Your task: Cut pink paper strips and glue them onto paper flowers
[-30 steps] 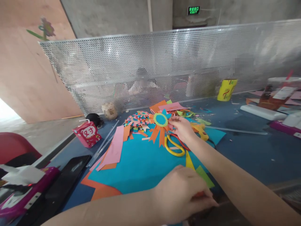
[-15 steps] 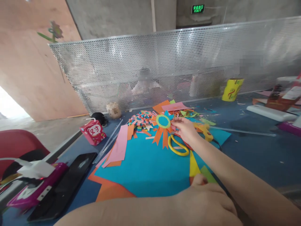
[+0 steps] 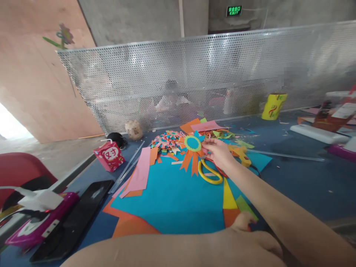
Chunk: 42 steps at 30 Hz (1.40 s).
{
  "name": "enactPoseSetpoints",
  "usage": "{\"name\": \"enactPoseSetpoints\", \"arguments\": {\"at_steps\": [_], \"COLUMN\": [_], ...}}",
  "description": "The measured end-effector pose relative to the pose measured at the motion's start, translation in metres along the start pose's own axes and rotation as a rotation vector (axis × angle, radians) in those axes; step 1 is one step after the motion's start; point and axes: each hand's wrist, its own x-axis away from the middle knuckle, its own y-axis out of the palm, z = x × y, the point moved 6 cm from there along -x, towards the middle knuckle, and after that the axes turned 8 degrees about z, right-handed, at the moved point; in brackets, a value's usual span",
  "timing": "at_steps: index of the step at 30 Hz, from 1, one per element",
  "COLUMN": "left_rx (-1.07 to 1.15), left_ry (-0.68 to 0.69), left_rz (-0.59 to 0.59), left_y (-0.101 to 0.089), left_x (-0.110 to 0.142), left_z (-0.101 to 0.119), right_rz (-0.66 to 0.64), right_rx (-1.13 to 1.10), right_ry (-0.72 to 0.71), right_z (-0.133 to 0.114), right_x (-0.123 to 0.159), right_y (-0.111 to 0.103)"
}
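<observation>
My right hand (image 3: 220,152) reaches forward, its fingertips pinched on the right edge of an orange paper rosette (image 3: 192,144) with a green and blue centre. Yellow-handled scissors (image 3: 208,174) lie just under that hand, and a yellow glue gun (image 3: 241,154) lies to its right. My left hand (image 3: 250,243) sits at the bottom edge, curled. Its thumb presses on an orange paper piece (image 3: 230,217) beside yellow and green strips. Both lie on a large blue sheet (image 3: 172,196).
A many-coloured paper flower (image 3: 167,141) and pink paper (image 3: 140,172) lie left of the rosette. A red drink carton (image 3: 109,156), a black phone (image 3: 75,218) and a magenta device (image 3: 39,226) sit at the left. A perforated metal screen (image 3: 194,74) closes the back; a yellow cup (image 3: 272,105) stands by it.
My left hand has drawn back towards me and dropped to the bottom edge. My right hand stays on the rosette. The view has shifted slightly.
</observation>
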Motion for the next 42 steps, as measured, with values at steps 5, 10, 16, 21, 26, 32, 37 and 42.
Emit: {"name": "enactPoseSetpoints", "arguments": {"at_steps": [5,10,16,21,26,32,37,42], "left_rx": [-0.064,-0.275,-0.285,-0.284,-0.089,0.265,0.659,0.764], "left_ry": [-0.067,-0.126,-0.483,-0.694,-0.819,-0.977,-0.950,-0.882], "left_rz": [0.187,0.446,0.778,0.987,1.012,1.181,1.067,1.115], "left_y": [-0.064,-0.121,-0.139,-0.145,-0.148,-0.136,-0.112,-0.115], "left_x": [0.007,0.043,0.095,0.118,0.128,0.142,0.130,0.123], "left_z": [-0.009,-0.039,-0.088,-0.108,-0.125,-0.143,-0.147,-0.142], "right_rz": [-0.003,-0.019,-0.047,-0.038,0.010,0.004,-0.081,-0.184], "right_rx": [0.028,0.092,0.222,0.309,0.360,0.343,0.318,0.401], "right_ry": [-0.030,-0.118,-0.226,-0.291,-0.338,-0.354,-0.372,-0.456], "right_z": [0.000,-0.002,-0.005,-0.009,-0.013,-0.011,-0.015,-0.017], "right_x": [0.001,0.001,0.004,0.009,0.008,0.008,0.018,0.032], "right_y": [0.002,0.005,0.009,0.009,0.005,0.005,0.015,0.027]}}
